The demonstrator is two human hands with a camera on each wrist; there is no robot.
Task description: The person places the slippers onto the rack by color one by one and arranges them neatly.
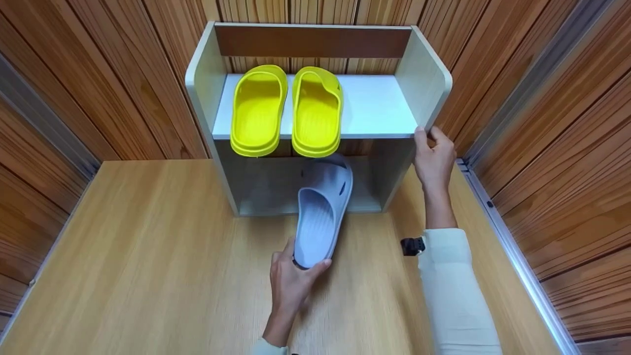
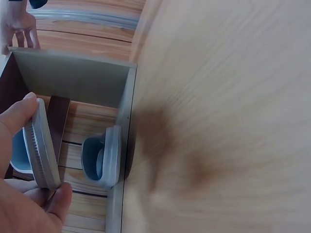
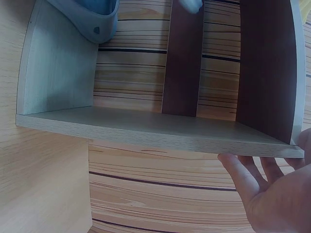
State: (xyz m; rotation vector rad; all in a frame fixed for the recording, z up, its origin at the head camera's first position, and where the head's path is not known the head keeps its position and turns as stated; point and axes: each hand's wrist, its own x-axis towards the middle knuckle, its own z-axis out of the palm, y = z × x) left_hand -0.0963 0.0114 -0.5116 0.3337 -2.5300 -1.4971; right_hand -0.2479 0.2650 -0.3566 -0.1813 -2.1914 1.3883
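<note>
My left hand [image 1: 291, 281] grips a grey-blue clog [image 1: 318, 222] by its heel, thumb on one side and fingers on the other. The clog's toe points into the lower compartment of a shoe rack [image 1: 318, 134], below the upper shelf. A second grey-blue clog [image 2: 104, 158] stands on the rack's bottom board; in the head view the held clog hides it. At the upper shelf's right end, my right hand [image 1: 435, 158] holds the front edge of the side panel, its fingers against the panel's outer face [image 3: 257, 184].
Two yellow clogs [image 1: 259, 111] stand side by side on the upper shelf, heels over its front edge. Wood-plank walls [image 1: 557, 187] rise behind and on both sides. A metal rail [image 1: 512, 246] runs along the floor's right edge.
</note>
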